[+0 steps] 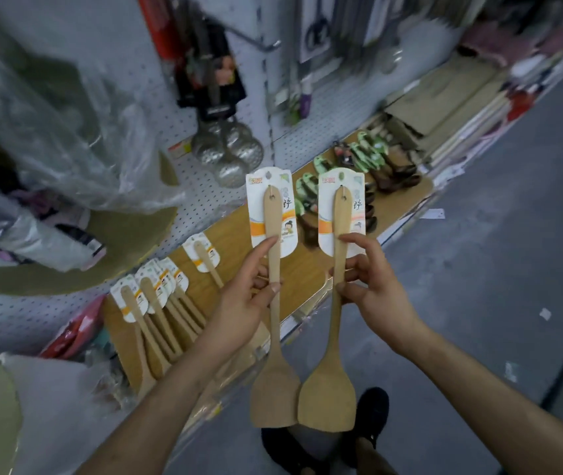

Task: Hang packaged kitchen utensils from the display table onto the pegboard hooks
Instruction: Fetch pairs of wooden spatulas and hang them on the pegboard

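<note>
2 pale wooden spatulas w/ white-and-orange card labels are held up side by side, blades down, over the grey floor [478, 269] just right of the table. They are the left-held spatula [274, 395] and the right-held spatula [328, 402], blade edges meeting. L hand [242, 303] pinches its handle mid-shaft btwn thumb and curled fingers, index stretched up to the card's lower edge. R hand [382, 296] has fingers curled round its handle, index tip on the card's bottom. On the wood-grain display table [235, 234] lies 1 lone carded spatula [206, 258]. Left of it is a fanned pile of carded spatulas [156, 303], at least 4, exact no. unclear. On the far side, the white pegboard [201, 176] carries approx 4 round metal mesh skimmers [228, 149].
</note>
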Motion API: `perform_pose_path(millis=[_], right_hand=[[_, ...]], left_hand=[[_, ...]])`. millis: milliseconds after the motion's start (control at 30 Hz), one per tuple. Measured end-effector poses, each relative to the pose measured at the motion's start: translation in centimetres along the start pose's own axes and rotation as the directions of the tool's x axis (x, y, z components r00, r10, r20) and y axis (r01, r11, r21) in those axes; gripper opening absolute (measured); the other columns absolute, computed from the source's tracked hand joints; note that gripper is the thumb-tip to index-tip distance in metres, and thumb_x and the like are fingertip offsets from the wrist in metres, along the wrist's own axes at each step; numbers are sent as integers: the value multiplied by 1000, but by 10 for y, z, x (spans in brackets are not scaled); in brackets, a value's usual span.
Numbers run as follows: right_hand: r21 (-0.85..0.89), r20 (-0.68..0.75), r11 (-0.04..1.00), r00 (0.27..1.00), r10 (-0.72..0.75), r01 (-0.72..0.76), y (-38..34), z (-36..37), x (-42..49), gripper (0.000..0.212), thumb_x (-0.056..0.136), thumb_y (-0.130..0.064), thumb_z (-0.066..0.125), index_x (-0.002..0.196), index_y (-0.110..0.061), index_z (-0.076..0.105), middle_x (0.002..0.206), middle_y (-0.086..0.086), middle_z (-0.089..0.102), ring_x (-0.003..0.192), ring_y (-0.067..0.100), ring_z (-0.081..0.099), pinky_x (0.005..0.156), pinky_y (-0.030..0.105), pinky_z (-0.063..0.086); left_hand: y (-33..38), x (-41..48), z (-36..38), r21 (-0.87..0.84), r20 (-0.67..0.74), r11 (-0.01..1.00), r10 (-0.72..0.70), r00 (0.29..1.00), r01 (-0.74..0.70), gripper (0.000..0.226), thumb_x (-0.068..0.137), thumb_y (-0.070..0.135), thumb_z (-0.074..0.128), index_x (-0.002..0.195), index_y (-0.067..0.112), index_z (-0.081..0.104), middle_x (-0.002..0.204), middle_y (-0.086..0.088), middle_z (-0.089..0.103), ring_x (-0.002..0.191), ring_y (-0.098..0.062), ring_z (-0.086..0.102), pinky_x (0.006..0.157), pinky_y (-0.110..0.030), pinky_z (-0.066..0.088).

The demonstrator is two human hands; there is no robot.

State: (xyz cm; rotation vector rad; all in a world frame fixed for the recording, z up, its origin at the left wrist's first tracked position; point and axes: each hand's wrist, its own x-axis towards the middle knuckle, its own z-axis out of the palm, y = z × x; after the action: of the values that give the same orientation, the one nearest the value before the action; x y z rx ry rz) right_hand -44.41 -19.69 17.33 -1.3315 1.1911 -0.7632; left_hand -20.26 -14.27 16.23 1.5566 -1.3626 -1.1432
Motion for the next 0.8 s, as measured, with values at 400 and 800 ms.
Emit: perform_pose_path(millis=[400, 800], right_hand=[[-55, -383, 938, 860, -338, 344, -159, -241, -35, 78, 88, 18, 53, 139, -41, 52, 109, 14, 62, 95, 22, 65, 78, 34, 62], [-254, -479, 825, 675, -561, 505, -249, -437, -81, 76, 92, 16, 57, 138, -44, 53, 105, 8, 62, 95, 21, 63, 76, 26, 60]], left_hand=[[265, 113, 124, 59, 157, 901, 416, 896, -429, 81, 101, 2, 67, 150, 61, 43, 106, 26, 56, 97, -12, 62, 85, -23, 60], [473, 150, 256, -43, 174, 758, 647, 742, -651, 76, 102, 3, 66, 147, 61, 46, 121, 13, 69, 100, -14, 66, 86, -33, 63]])
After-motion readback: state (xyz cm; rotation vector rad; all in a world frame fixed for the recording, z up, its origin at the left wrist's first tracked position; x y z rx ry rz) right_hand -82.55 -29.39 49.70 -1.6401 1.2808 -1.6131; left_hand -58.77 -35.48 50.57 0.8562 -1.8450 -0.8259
